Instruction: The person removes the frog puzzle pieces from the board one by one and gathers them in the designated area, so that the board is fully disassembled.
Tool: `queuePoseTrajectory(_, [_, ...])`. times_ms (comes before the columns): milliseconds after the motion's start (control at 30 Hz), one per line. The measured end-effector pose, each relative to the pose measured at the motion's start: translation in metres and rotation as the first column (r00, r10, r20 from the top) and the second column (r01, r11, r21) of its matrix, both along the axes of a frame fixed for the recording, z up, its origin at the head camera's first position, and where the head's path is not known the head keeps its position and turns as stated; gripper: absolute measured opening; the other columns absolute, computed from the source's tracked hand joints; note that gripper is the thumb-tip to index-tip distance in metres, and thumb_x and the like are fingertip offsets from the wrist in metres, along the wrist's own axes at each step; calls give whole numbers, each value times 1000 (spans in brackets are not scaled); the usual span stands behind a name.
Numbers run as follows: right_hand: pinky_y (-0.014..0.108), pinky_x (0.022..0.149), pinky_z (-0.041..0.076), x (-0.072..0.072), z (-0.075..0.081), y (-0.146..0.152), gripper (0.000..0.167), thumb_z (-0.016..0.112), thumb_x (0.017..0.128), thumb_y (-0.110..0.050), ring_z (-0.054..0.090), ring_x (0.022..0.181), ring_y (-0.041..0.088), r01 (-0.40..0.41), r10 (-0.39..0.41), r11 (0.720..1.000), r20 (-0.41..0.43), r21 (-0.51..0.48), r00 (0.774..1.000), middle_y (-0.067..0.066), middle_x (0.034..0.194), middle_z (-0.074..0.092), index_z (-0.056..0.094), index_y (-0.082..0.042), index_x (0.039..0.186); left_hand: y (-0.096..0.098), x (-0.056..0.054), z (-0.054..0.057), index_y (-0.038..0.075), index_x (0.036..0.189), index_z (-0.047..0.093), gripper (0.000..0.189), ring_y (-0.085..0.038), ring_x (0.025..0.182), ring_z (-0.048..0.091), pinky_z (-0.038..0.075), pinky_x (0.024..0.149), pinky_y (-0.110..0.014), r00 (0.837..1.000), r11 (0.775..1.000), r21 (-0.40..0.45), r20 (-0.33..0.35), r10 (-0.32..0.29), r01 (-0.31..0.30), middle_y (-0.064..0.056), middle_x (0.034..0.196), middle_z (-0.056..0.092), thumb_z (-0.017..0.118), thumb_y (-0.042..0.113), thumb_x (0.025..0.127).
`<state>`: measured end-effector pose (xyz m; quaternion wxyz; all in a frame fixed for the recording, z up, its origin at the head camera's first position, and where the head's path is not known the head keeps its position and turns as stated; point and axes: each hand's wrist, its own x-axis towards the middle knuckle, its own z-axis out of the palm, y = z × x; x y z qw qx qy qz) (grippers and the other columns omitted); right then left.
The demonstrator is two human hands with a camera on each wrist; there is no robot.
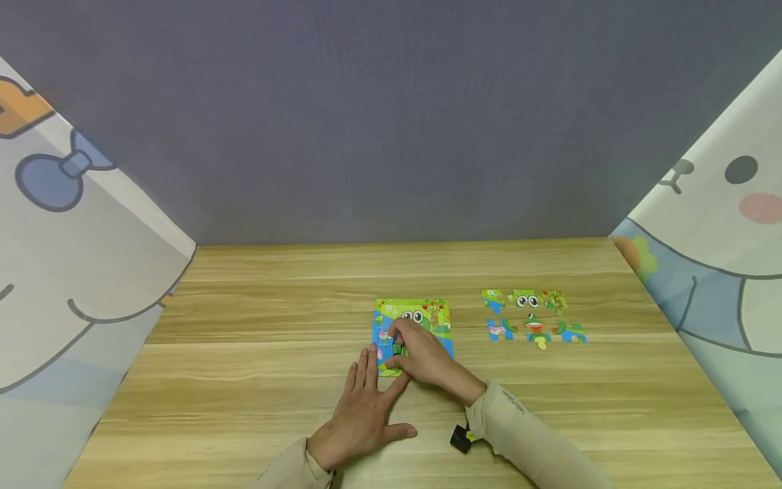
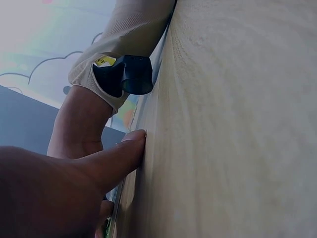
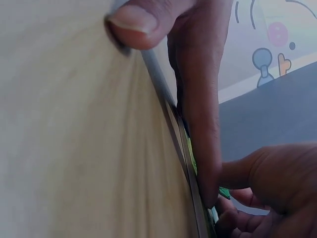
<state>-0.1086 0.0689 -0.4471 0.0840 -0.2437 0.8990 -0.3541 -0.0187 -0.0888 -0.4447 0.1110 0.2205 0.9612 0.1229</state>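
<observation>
A square frog jigsaw puzzle [image 1: 442, 346] in green and blue lies on the wooden table. Over its middle, my right hand [image 1: 424, 353] has thumb and fingers curled together. Between them in the right wrist view shows the tip of a green puzzle piece [image 3: 224, 193], tilted up off the board; the rest of it is hidden. My left hand [image 1: 360, 414] lies with fingers spread and straight, its fingertips at the puzzle's lower left edge and its index finger along the near edge. In the left wrist view, the left thumb [image 2: 121, 156] points out just over the tabletop.
To the right of the board, several loose puzzle pieces [image 1: 536, 326] lie in two rough rows, with frog eyes, a mouth and flowers on them. A small black device [image 1: 461, 439] hangs at my right wrist. A grey panel [image 1: 391, 136] stands behind the table, with cartoon-printed sheets on both sides.
</observation>
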Motion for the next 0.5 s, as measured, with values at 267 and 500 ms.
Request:
queuePoseTrajectory(267, [24,72,45,-2,3,4,20,72,91,-14,52,79,10,-15,17,997,24,-78,1000,-1,91,60,61,-11,108,0,0,1,32,157,33,87,-54,151,14,27,117,-64,1000,1000,-7,4,-5,5,-42,159,11,63,69,84])
queuePoseTrajectory(500, [19,70,49,-8,3,9,9,63,97,-9,56,76,5,-69,94,971,98,-229,991,4,91,67,64,-7,106,0,0,0,33,157,34,86,-54,151,14,27,117,-64,1000,1000,-18,-4,-7,7,-41,160,11,62,70,84])
